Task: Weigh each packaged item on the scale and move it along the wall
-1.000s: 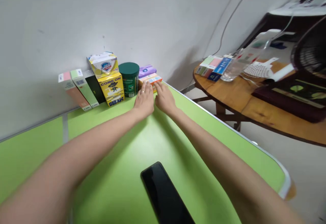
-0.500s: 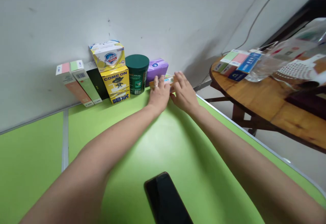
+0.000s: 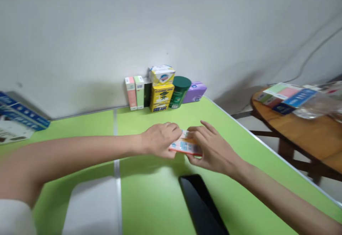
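Note:
Both hands grip a small flat box (image 3: 184, 145) with white, orange and red printing, above the middle of the green table (image 3: 149, 196). My left hand (image 3: 161, 139) closes over its left end, and my right hand (image 3: 210, 146) holds the right end with the forefinger raised. The fingers cover both ends of the box. Just in front of the hands lies a black phone (image 3: 201, 203). Behind them, along the wall, a yellow carton (image 3: 161, 98) carries a Safeguard soap box (image 3: 162, 75). Right of that stand a green lidded tub (image 3: 179, 92) and a purple tissue pack (image 3: 194, 92).
Pink (image 3: 131, 94) and green (image 3: 139, 93) slim boxes and a black box (image 3: 147, 92) stand at the wall. Blue boxes (image 3: 24, 115) lie far left. A whitish flat object (image 3: 92, 206) is near the front edge. A wooden table (image 3: 299, 131) with boxes is at right.
My hands have drawn the small box away from the tissue pack by the wall, back toward me. The camera view has swung left, bringing the blue boxes and whitish flat object into sight.

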### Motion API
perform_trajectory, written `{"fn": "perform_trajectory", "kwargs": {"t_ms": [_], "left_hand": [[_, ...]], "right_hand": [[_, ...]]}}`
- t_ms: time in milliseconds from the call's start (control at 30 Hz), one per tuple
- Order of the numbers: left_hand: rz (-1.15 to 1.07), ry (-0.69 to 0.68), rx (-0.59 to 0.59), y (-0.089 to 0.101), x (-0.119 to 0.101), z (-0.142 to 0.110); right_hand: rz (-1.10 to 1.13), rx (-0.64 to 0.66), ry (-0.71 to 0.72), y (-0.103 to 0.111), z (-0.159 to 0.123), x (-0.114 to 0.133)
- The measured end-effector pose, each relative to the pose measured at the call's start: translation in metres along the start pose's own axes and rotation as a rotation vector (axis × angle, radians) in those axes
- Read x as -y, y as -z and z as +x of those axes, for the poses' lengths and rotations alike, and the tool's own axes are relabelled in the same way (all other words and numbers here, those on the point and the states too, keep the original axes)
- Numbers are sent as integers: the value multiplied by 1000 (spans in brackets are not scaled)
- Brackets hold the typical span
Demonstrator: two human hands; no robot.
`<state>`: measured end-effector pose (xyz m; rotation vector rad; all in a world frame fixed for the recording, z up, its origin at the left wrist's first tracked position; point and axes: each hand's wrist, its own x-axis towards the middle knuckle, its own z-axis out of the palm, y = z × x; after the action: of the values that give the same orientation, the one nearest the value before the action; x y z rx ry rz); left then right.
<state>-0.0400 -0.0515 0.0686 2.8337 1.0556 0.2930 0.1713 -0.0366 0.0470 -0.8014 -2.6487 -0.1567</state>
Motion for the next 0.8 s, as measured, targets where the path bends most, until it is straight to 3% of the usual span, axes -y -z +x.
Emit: {"fn": "perform_trajectory", "kwargs": {"t_ms": [200, 267, 367, 533, 800], "left_hand": [[-27, 248, 86, 69, -53, -162], [-35, 338, 96, 77, -67, -202], [-40, 432, 106, 71, -78, -245], [-49, 462, 80, 51, -70, -278], [-127, 414, 81, 35, -54, -285]], "right_hand": [[348, 58, 171, 23, 45, 138], [413, 106, 232, 21, 57, 172], [445, 191, 297, 13, 71, 209], [402, 366, 307, 2, 89, 236], [364, 548, 139, 2, 84, 241]]}}
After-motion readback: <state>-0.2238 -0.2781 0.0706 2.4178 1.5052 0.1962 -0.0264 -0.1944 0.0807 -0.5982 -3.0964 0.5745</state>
